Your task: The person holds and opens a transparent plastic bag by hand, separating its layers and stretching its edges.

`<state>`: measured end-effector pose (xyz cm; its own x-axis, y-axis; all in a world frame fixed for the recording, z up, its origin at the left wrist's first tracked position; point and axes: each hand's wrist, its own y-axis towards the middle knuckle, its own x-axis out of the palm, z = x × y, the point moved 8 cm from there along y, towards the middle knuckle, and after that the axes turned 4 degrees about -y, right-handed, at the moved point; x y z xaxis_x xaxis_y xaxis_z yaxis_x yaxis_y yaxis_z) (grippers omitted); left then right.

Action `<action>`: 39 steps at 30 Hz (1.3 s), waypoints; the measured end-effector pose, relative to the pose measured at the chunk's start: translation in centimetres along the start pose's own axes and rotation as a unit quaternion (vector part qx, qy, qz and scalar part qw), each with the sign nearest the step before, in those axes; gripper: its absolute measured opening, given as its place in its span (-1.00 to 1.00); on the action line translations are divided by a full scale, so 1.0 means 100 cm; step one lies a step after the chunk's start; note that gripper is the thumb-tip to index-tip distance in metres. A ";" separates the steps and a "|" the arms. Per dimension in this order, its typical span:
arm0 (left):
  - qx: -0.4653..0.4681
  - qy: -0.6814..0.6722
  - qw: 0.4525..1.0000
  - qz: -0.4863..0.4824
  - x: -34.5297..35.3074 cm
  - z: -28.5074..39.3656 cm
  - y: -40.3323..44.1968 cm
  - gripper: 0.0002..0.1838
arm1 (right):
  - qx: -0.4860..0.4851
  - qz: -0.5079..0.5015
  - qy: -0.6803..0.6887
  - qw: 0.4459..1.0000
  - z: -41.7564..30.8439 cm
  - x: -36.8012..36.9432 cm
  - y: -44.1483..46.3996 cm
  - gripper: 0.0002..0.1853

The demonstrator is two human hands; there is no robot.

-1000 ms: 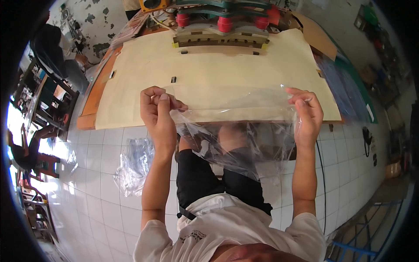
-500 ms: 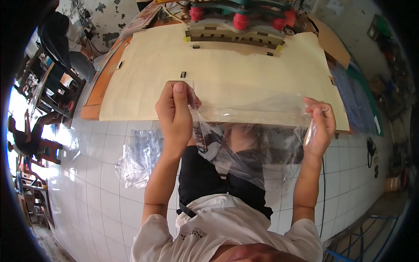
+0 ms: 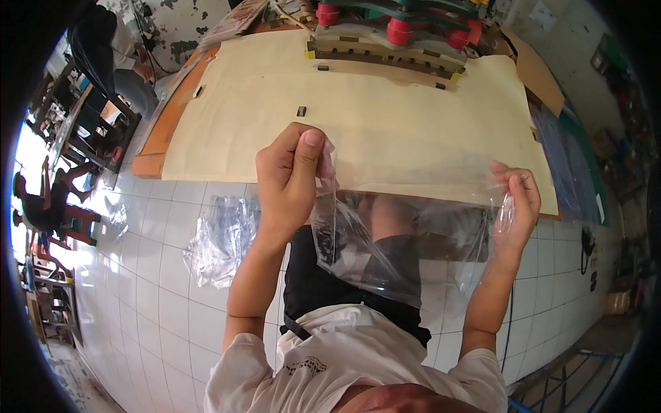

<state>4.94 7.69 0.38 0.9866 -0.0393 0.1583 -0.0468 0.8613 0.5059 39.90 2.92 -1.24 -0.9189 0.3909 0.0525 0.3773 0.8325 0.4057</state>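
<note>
left hand (image 3: 289, 165) clenched one side of the clear film (image 3: 361, 251), right hand (image 3: 520, 206) pinched the other, film sagged between them at the desk (image 3: 149, 165) edge, likely risk was tearing or slipping from uneven pull

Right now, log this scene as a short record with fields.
Left hand: pinching one side of the clear film
Right hand: holding its other side
Film: stretched between the hands, hanging in folds
Table: orange-brown, mostly under a cream sheet
Far side: green frame with red parts
Floor: white tiles; crumpled clear plastic
</note>
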 end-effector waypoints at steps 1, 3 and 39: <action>-0.015 0.000 1.000 -0.008 0.001 0.000 -0.001 -0.64 | 0.010 -0.024 0.007 1.000 0.006 -0.002 0.002 -0.85; -0.031 0.000 0.999 -0.015 0.003 0.002 -0.003 -0.64 | 0.022 -0.048 0.013 0.999 0.005 0.004 0.002 -0.83; -0.069 0.046 0.994 -0.072 0.029 0.038 -0.030 -0.65 | -0.551 -0.122 -0.310 0.765 -0.133 0.166 -0.076 -0.79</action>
<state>7.36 3.02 2.56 0.9920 -0.1261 0.0113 0.1113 0.9116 0.3956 20.21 -2.15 8.67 -0.5873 0.6719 -0.4513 -0.4364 0.2066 0.8757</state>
